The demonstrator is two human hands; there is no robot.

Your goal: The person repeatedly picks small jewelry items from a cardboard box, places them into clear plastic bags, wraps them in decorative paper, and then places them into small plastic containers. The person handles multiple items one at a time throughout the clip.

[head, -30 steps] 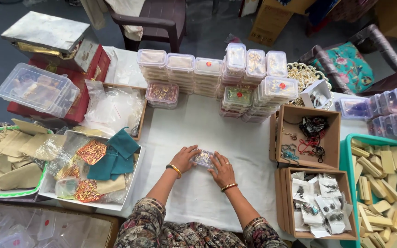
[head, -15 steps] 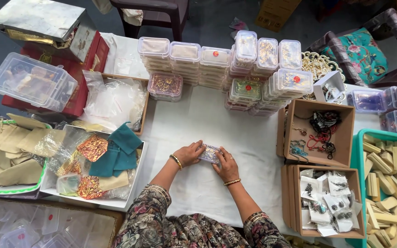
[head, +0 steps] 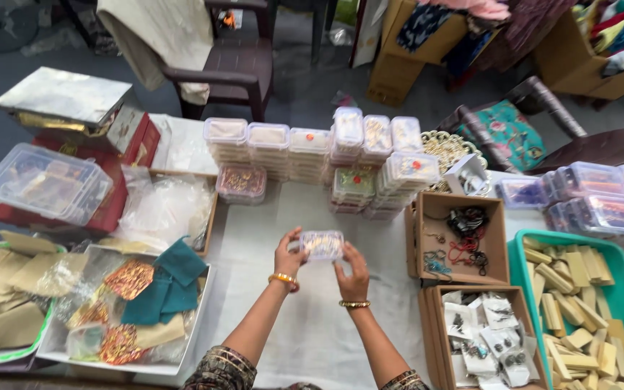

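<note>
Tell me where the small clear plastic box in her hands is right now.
In the head view the small clear box is held up between the left hand and right hand, above the white cloth, just before the stacked boxes.

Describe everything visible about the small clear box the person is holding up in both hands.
The small clear box is a shallow rectangular container of transparent plastic with rounded corners, lid closed. Gold-toned small items show through it, too blurred to identify. It is held level above the white cloth, clear of the surface. The left hand grips its left end and the right hand its right end. It sits in front of the stacked similar boxes.
</note>
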